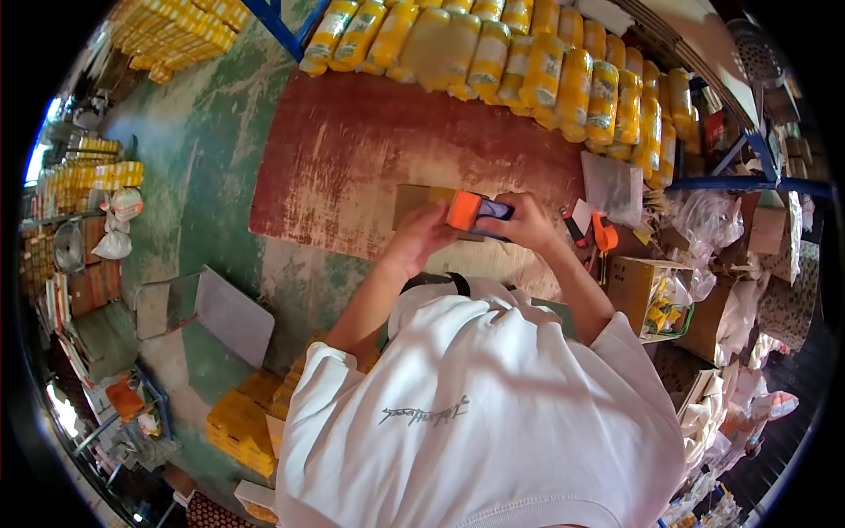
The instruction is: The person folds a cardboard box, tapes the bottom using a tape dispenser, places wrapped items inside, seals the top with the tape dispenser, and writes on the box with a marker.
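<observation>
My right hand (526, 224) is closed around the dark blue handle of a tape dispenser (464, 211), whose bright orange end points to the left. Beneath the dispenser lies a small brown cardboard box (410, 201) on the worn red tabletop (352, 141). My left hand (417, 239) is at the box's near edge, its fingers bent against the cardboard close to the orange end. Part of the box is hidden by both hands and the dispenser.
Rows of yellow-wrapped packages (493, 57) line the table's far side. Right of my right hand lie an orange-handled tool (604, 233) and a plastic bag (613, 189). An open carton (629, 286) stands at the right edge. A grey folding chair (233, 315) is on the left.
</observation>
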The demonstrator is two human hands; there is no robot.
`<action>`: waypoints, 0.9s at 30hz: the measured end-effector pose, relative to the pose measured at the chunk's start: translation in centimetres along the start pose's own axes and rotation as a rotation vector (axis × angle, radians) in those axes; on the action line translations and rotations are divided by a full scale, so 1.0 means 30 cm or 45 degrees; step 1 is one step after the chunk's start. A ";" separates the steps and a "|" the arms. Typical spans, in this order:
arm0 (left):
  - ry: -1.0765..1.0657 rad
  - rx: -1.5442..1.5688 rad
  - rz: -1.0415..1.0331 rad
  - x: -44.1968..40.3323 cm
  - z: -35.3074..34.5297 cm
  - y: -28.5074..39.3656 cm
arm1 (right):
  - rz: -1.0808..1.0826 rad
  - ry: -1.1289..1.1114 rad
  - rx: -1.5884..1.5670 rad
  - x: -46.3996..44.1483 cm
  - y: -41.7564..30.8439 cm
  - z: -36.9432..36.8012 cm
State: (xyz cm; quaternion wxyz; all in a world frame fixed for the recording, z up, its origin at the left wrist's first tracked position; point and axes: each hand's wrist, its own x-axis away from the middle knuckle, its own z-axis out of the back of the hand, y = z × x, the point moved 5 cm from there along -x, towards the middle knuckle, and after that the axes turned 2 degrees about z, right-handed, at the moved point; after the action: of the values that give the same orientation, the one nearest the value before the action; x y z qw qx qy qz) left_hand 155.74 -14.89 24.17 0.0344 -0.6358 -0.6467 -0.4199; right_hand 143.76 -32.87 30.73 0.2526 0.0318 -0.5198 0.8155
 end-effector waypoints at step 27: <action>-0.690 -1.129 -0.591 0.553 -0.595 0.370 | 1.459 0.666 0.981 0.567 -0.530 0.199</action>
State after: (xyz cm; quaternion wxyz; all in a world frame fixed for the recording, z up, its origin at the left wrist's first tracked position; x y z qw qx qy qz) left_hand 153.32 -13.98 50.82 -0.4964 -0.5156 -0.5170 -0.4695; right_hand 134.76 -26.31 52.03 -0.1262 -0.3536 -0.0544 0.9252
